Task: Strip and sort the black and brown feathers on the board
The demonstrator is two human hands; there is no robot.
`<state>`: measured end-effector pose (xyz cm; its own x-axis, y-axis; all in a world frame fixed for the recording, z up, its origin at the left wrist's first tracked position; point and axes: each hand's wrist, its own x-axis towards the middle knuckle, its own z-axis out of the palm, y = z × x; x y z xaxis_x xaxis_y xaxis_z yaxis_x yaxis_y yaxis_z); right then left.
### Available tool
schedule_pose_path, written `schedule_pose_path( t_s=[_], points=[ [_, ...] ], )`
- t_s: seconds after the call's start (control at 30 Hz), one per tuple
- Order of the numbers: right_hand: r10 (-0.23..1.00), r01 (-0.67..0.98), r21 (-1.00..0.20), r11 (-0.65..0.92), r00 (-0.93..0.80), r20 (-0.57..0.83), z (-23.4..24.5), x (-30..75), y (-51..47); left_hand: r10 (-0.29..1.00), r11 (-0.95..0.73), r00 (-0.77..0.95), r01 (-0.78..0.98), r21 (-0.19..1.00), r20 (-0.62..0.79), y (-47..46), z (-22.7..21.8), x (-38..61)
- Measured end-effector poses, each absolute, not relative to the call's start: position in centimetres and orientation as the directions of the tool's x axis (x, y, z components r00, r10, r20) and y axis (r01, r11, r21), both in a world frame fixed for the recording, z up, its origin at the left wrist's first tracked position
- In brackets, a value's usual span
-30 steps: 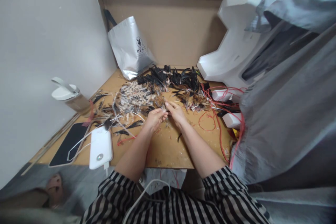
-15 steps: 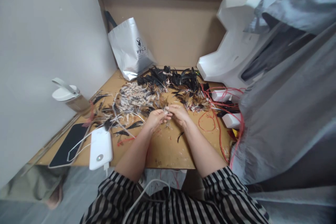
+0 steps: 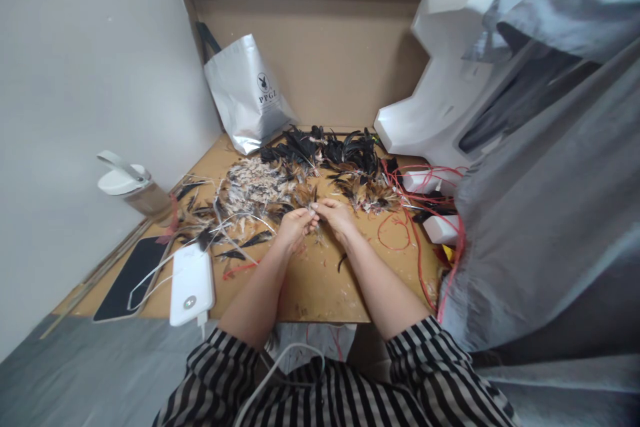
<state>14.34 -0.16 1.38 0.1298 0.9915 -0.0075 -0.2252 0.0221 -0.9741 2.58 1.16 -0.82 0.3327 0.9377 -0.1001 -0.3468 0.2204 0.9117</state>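
Observation:
My left hand (image 3: 295, 227) is closed over the middle of the table, thumb and fingers pinched on a small bunch of brown feathers (image 3: 306, 196) that fans out above the fingertips. From the right, my right hand (image 3: 337, 215) pinches at the base of the same bunch, its fingertips touching those of the left. Wispy grey bits show just beneath the fingers. Behind and left of the hands spreads a heap of pale-quilled feathers (image 3: 257, 183). Black feathers (image 3: 350, 150) lie farther back, and a brown feather pile (image 3: 367, 193) is at right.
Red cords (image 3: 417, 260) tangle around white adapters (image 3: 443, 229) on the right. At left are a phone (image 3: 130, 280), a cabled white power bank (image 3: 191, 287) and a lidded cup (image 3: 147, 197). A silver bag (image 3: 245, 93) leans at the back; grey cloth (image 3: 545, 213) hangs at right.
My right hand's fingertips have shifted slightly left, closer against my left hand. Another person's foot and trouser leg at the lower left have gone out of view.

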Motion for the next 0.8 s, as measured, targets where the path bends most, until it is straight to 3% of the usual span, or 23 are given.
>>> schedule_pose_path(
  t_s=[0.13,0.43,0.6,0.7,0.8],
  points=[
    [0.997,-0.135,-0.99,0.034,0.076,0.024,1.8,14.8,-0.3,0.946,0.155,0.316,-0.231,0.96,-0.077,1.2,-0.8,2.6],
    [0.989,-0.148,-0.987,0.057,0.141,0.036,1.6,14.5,-0.2,0.966,0.023,0.259,-0.117,0.993,0.008,1.3,-0.6,2.6],
    [0.945,-0.236,-0.971,0.031,0.325,-0.049,1.0,16.9,1.1,0.977,0.102,0.208,-0.227,0.969,-0.054,1.4,-0.3,2.4],
    [0.889,-0.063,-0.995,0.074,0.457,0.037,0.1,18.8,2.0,0.976,0.173,0.187,-0.36,0.917,-0.111,1.6,-0.4,2.2],
    [0.888,0.202,-0.976,0.085,0.428,0.166,-0.9,20.1,2.4,0.97,0.219,0.193,-0.427,0.877,-0.148,1.8,-0.5,2.1]
  ],
)
